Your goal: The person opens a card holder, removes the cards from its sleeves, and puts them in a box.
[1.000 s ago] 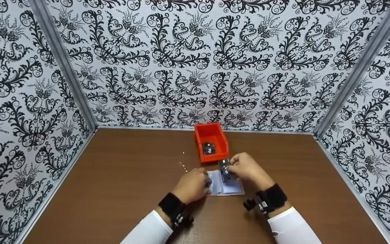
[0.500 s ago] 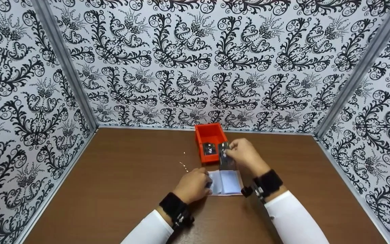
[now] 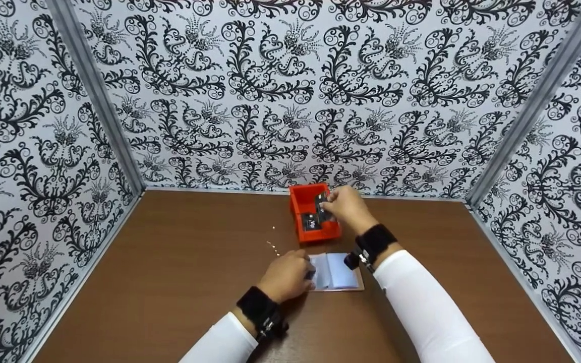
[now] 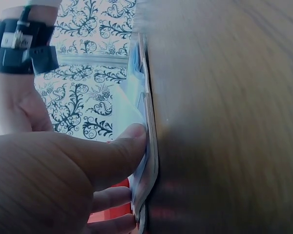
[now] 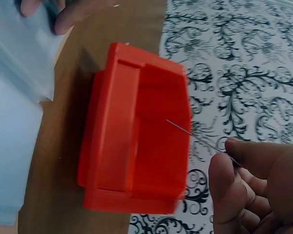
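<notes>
My right hand (image 3: 348,205) pinches a dark card (image 3: 321,202) between thumb and fingertips, over the red bin (image 3: 327,234). Seen from the right wrist, this card (image 5: 198,139) is edge-on, its far end above the bin's opening. Another dark card (image 3: 311,222), with pale lettering, lies inside the bin near its front. An open card holder (image 3: 342,271) with clear sleeves lies in front of the bin. My left hand (image 3: 285,275) presses on its left page; from the left wrist, the thumb (image 4: 132,136) and extended fingertips touch the sleeves.
The brown table (image 3: 194,277) stretches out on both sides. Small pale specks (image 3: 273,247) show left of the bin. A patterned wall (image 3: 270,101) stands close behind the bin, with side walls left and right.
My right hand has lifted the card up and away from the card holder's right page and carried it over the bin. My left hand stays in place on the left page.
</notes>
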Demonstrator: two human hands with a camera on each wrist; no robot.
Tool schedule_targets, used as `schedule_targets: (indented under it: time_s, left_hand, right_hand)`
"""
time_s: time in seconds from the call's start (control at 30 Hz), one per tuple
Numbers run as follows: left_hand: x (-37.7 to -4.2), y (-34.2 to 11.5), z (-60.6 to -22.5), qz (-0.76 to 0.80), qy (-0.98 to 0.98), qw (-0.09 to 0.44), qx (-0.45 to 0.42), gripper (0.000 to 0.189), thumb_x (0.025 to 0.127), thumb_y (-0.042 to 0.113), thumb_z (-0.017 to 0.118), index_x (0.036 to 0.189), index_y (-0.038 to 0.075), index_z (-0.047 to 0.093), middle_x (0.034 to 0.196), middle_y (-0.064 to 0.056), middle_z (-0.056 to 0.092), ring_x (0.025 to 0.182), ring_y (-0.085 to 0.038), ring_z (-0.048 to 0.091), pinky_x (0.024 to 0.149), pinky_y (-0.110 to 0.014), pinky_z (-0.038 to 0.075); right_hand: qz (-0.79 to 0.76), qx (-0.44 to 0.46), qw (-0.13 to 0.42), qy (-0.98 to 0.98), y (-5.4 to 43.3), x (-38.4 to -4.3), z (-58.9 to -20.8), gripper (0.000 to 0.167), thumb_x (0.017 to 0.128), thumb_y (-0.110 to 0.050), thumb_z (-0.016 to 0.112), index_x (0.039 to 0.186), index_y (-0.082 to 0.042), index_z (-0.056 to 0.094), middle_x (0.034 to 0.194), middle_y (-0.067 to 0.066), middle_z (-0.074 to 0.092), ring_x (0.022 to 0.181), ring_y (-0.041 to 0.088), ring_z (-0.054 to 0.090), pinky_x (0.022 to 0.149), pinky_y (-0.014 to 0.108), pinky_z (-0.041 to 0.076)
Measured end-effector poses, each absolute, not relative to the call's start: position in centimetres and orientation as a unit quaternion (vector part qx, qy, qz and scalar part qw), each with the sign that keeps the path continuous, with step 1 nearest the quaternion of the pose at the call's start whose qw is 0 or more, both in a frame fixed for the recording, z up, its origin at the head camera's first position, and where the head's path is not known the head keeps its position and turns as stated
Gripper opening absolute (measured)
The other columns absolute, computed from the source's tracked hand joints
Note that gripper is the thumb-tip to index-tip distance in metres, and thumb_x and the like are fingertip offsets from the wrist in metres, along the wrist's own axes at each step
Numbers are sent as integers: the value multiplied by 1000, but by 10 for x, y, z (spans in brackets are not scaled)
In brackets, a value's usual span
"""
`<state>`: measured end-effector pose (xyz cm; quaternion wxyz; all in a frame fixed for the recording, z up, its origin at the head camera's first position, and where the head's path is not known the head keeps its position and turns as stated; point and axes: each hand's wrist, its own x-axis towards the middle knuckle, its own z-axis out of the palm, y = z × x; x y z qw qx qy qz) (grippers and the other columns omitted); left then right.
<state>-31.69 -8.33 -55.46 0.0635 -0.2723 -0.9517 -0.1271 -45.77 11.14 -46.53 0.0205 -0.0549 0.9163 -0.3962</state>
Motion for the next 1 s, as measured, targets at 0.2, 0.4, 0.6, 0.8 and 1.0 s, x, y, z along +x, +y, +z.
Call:
schedule_targets:
  time_s: [0.2,0.4,0.6,0.8,1.0]
  left_hand:
    - [-317,-83,-555,-126,-952,66,-272,20,87,35,97,101,23,88,107,-1,74,99,-23,71,83,-39,62]
    - [-316,-82,-557,-113,-950,86,-279,18,85,36,97,96,25,87,106,1,74,99,-23,72,84,-39,63]
    - [-315,-82,-557,-124,-949,84,-276,19,86,36,96,97,24,87,107,0,75,99,-23,72,84,-39,63]
    - [-316,-83,-557,-125,-950,87,-273,19,85,37,97,96,25,87,107,0,75,99,-23,72,84,-39,63]
    - [-317,-84,-557,-125,-950,83,-274,20,87,37,97,99,24,87,108,-1,75,99,-24,71,83,-40,63]
  right_hand:
    - [-346,-51,12,937,98,-469,-472,17,102,-16,86,91,-4,79,105,19,83,59,13,71,55,25,59]
    - [-287,-71,-10,955,89,-473,-477,33,101,-19,86,72,-7,75,95,13,83,67,14,66,64,28,61]
    - [-253,-80,-9,964,80,-479,-492,42,98,-19,90,63,-12,68,75,4,74,66,16,64,61,28,57]
    - [-233,-86,-2,969,75,-484,-504,51,96,-23,92,58,-16,58,64,-2,60,63,16,60,57,27,49]
    - [-229,-83,0,970,73,-486,-506,50,95,-21,92,63,-17,54,67,-3,57,63,16,58,60,29,49]
